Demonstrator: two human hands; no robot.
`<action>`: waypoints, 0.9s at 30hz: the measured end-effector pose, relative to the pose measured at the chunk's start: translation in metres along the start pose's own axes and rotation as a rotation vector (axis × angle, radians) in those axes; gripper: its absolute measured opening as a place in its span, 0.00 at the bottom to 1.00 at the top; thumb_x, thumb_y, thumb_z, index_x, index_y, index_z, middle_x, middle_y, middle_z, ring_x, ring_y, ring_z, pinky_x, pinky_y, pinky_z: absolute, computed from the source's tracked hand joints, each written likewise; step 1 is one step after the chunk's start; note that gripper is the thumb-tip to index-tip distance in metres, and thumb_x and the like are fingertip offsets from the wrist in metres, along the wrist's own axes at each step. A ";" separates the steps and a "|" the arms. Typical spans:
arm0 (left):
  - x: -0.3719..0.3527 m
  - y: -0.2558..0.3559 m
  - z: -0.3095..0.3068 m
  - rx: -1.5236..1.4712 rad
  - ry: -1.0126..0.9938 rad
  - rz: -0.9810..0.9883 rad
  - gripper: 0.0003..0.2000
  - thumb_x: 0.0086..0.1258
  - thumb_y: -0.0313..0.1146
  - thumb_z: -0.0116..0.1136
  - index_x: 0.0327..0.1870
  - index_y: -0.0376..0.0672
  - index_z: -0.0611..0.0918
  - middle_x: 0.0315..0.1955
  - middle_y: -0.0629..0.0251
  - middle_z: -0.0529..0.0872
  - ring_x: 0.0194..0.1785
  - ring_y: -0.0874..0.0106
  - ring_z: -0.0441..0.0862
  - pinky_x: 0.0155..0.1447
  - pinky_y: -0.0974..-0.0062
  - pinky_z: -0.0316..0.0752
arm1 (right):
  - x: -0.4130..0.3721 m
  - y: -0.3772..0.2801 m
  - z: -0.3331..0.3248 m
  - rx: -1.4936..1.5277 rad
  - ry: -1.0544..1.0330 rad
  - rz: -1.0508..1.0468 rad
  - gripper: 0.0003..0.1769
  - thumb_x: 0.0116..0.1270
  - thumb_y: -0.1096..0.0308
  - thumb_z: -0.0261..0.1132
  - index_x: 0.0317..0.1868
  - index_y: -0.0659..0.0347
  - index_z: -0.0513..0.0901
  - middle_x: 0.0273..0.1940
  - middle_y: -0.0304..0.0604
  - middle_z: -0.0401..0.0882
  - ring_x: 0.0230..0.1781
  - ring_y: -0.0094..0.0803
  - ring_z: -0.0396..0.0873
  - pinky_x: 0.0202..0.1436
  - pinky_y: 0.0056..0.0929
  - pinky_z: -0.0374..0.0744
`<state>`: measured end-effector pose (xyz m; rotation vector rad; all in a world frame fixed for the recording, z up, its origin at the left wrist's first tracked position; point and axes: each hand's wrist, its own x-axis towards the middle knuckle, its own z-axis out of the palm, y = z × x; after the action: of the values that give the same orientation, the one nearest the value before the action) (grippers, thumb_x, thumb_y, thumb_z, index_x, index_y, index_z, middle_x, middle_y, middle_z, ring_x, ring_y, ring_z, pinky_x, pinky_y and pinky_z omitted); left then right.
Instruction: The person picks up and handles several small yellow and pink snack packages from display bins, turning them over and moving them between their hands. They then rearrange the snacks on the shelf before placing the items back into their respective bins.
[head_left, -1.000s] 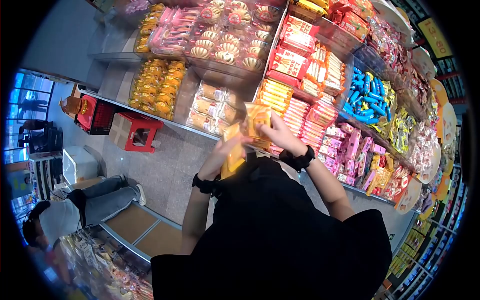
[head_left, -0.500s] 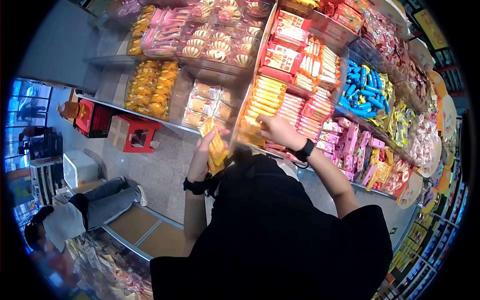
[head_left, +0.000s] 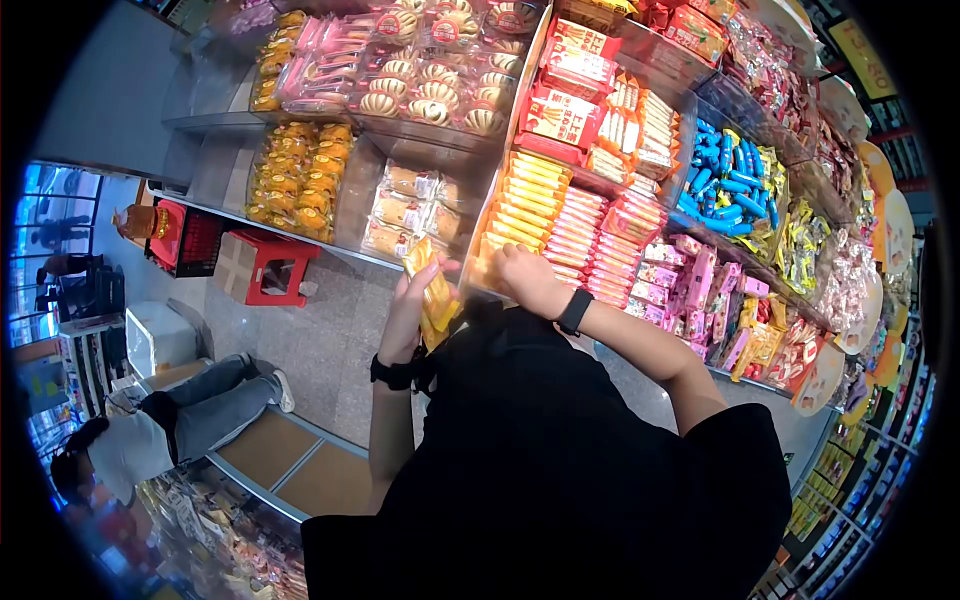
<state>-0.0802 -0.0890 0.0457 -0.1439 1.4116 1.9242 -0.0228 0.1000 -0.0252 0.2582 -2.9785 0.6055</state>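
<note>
My left hand (head_left: 408, 305) is closed around yellow wrapped snack packets (head_left: 437, 300), held upright in front of the shelf edge. At the near end of a row of yellow snack packets (head_left: 535, 195), my right hand (head_left: 530, 278) has its fingers curled onto a yellow packet, whose far part is covered by the fingers. Pink wrapped packets (head_left: 575, 225) lie in the row just right of it. Clear-wrapped rolls (head_left: 403, 212) fill the bin behind my left hand.
Orange-yellow wrapped cakes (head_left: 300, 175) and blue candies (head_left: 735, 180) sit in other bins. A red stool (head_left: 275, 268) and a cardboard box (head_left: 238, 265) stand on the floor at left. A person (head_left: 150, 430) is at the lower left beside another display.
My right hand has moved left and toward my body along the yellow row, its fingers more curled. My left hand keeps its grip on the yellow packets, nearly still.
</note>
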 end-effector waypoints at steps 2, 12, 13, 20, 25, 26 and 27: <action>0.002 0.000 0.000 0.001 0.002 -0.005 0.13 0.69 0.39 0.44 0.45 0.39 0.70 0.43 0.57 0.78 0.33 0.74 0.78 0.35 0.80 0.75 | 0.003 -0.001 -0.006 0.047 -0.242 0.107 0.14 0.47 0.65 0.66 0.31 0.64 0.76 0.32 0.49 0.75 0.35 0.45 0.76 0.35 0.38 0.77; 0.006 0.007 0.000 0.028 -0.014 -0.004 0.15 0.68 0.40 0.45 0.47 0.38 0.69 0.43 0.56 0.78 0.33 0.75 0.78 0.35 0.80 0.75 | 0.003 0.009 0.003 0.093 -0.210 0.075 0.07 0.45 0.70 0.62 0.24 0.64 0.79 0.27 0.52 0.76 0.27 0.46 0.79 0.28 0.38 0.77; 0.007 0.006 -0.001 0.032 0.000 0.022 0.15 0.68 0.40 0.45 0.47 0.38 0.69 0.43 0.56 0.78 0.33 0.75 0.78 0.35 0.80 0.74 | 0.001 0.008 0.002 0.099 -0.167 0.077 0.07 0.45 0.69 0.63 0.26 0.64 0.78 0.28 0.51 0.76 0.27 0.45 0.79 0.28 0.38 0.77; 0.010 0.005 0.001 -0.039 0.008 -0.006 0.11 0.68 0.37 0.47 0.45 0.40 0.71 0.40 0.62 0.79 0.31 0.78 0.77 0.33 0.82 0.73 | 0.004 0.006 0.009 -0.080 -0.121 0.053 0.11 0.48 0.67 0.62 0.31 0.62 0.74 0.26 0.45 0.73 0.22 0.39 0.78 0.21 0.34 0.75; 0.006 0.009 0.005 -0.029 0.029 0.009 0.11 0.68 0.37 0.47 0.45 0.40 0.70 0.40 0.62 0.78 0.31 0.78 0.77 0.31 0.82 0.73 | 0.005 0.004 -0.007 -0.082 -0.061 0.031 0.10 0.50 0.68 0.61 0.32 0.61 0.72 0.28 0.44 0.72 0.22 0.38 0.78 0.19 0.34 0.74; 0.005 0.008 0.004 -0.030 0.033 0.009 0.11 0.68 0.37 0.47 0.45 0.40 0.70 0.40 0.62 0.78 0.31 0.78 0.77 0.31 0.82 0.73 | 0.007 0.001 -0.010 -0.110 -0.072 0.056 0.10 0.51 0.69 0.60 0.33 0.61 0.71 0.29 0.44 0.72 0.22 0.37 0.78 0.19 0.34 0.74; 0.006 0.008 0.002 -0.037 0.026 0.011 0.12 0.68 0.37 0.47 0.45 0.40 0.70 0.40 0.62 0.78 0.31 0.78 0.77 0.31 0.82 0.73 | 0.008 0.004 -0.008 -0.107 -0.074 0.054 0.10 0.51 0.69 0.60 0.33 0.61 0.71 0.29 0.44 0.72 0.22 0.37 0.78 0.19 0.34 0.74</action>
<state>-0.0887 -0.0856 0.0494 -0.1794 1.3970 1.9649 -0.0309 0.1056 -0.0180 0.1962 -3.0859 0.4499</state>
